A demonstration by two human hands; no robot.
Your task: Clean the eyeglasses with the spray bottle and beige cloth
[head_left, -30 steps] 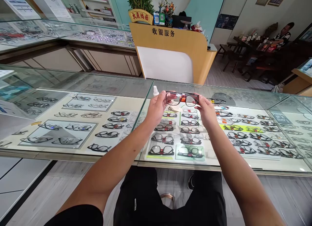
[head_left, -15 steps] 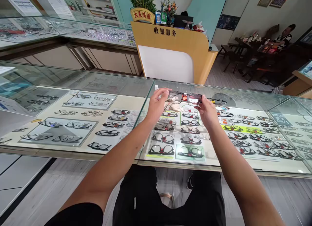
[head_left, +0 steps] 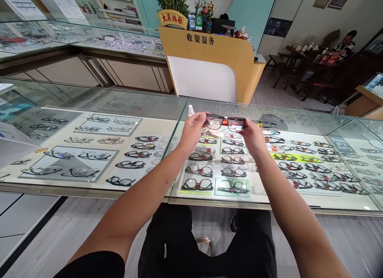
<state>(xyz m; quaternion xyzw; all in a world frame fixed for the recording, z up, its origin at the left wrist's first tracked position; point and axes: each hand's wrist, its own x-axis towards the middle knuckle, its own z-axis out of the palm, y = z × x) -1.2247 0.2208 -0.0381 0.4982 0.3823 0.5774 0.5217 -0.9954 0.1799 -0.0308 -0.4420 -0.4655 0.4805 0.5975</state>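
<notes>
A pair of dark-framed glasses (head_left: 225, 121) is held up above the glass display case (head_left: 155, 126), its lenses facing me. My left hand (head_left: 193, 130) pinches the frame's left end, and my right hand (head_left: 254, 138) grips the right end. Just behind my left hand stands a small white bottle (head_left: 190, 110). A pale cloth (head_left: 215, 133) shows below the held glasses. Under the glass, rows of glasses (head_left: 199, 169) lie on white, green and yellow cards.
Beyond the case stands a wooden counter (head_left: 209, 46) with plants and QR code signs. More display cases (head_left: 119, 42) run along the back left. A person (head_left: 345, 44) sits at a dark table at the far right. A white box (head_left: 14, 144) is at the left edge.
The glasses have tilted a little and sit slightly lower in both hands. More of the white bottle shows behind my left hand. The view has shifted slightly.
</notes>
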